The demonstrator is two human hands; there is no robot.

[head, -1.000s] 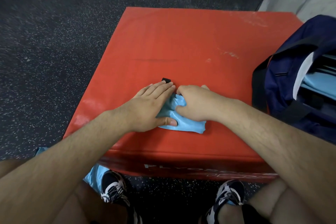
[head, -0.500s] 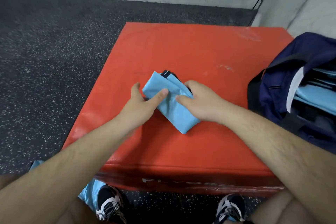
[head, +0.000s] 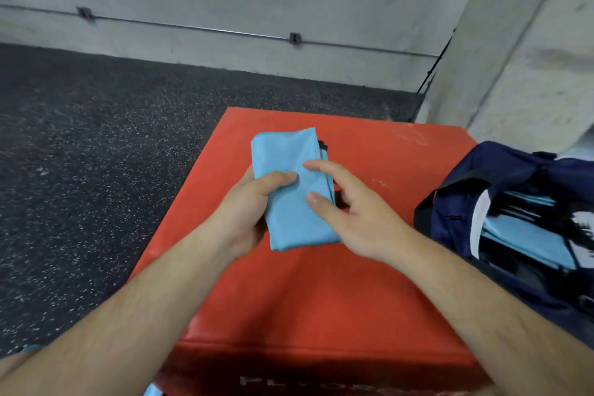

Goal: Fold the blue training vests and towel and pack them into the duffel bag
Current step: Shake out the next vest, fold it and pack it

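Observation:
A folded light-blue cloth (head: pixel 291 190) with a black trim at its far right edge is lifted above the red plyo box (head: pixel 369 283). My left hand (head: pixel 247 206) grips its left side, thumb on top and fingers under it. My right hand (head: pixel 347 209) touches its right side with thumb and forefinger on top; the other fingers curl below the edge. The navy duffel bag (head: pixel 482 177) lies open at the right edge of the box, with folded light-blue fabric (head: pixel 527 235) inside.
Dark speckled rubber floor (head: pixel 96 154) spreads to the left and behind the box. A grey concrete wall (head: pixel 257 10) with a thin conduit runs across the back, and a pillar (head: pixel 530 42) stands behind the bag. A scrap of blue cloth (head: pixel 30 348) shows at the bottom left.
The folded cloth has come up off the box between both hands and turned more upright. The camera has tilted up, showing the wall.

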